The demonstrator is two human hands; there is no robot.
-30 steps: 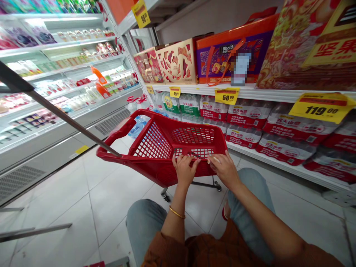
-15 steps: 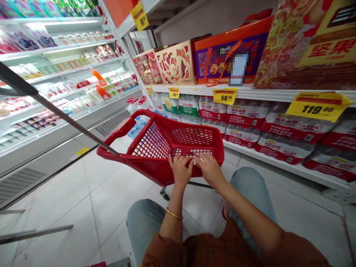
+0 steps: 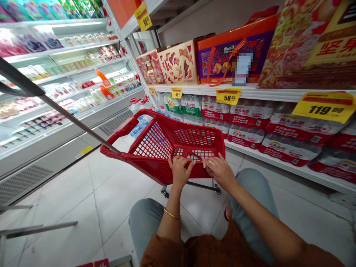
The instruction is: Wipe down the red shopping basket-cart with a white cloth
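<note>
My left hand [image 3: 180, 171] is at the near rim of a red plastic shopping cart [image 3: 164, 178], thumb and forefinger brought close together. My right hand [image 3: 221, 174] is a short gap to the right, over the same rim near the cart's corner, its fingers curled in a pinch. Whatever is between the fingertips of either hand is too small to make out. A thin dark line shows against the basket floor between the hands; I cannot tell whether it is held. A gold bracelet [image 3: 171, 214] circles my left wrist.
Gift boxes [image 3: 236, 55] line the shelf at right, above shrink-wrapped water bottles [image 3: 250, 111] with yellow price tags [image 3: 228, 96]. A refrigerated display [image 3: 69, 122] runs along the left. A grey pole [image 3: 78, 124] slants down to the cart's handle side. My knees flank the cart's near side.
My hands, nearly touching before, have come apart; the right one has shifted right along the rim. My left thumb sits slightly farther from the right hand. The view has turned slightly.
</note>
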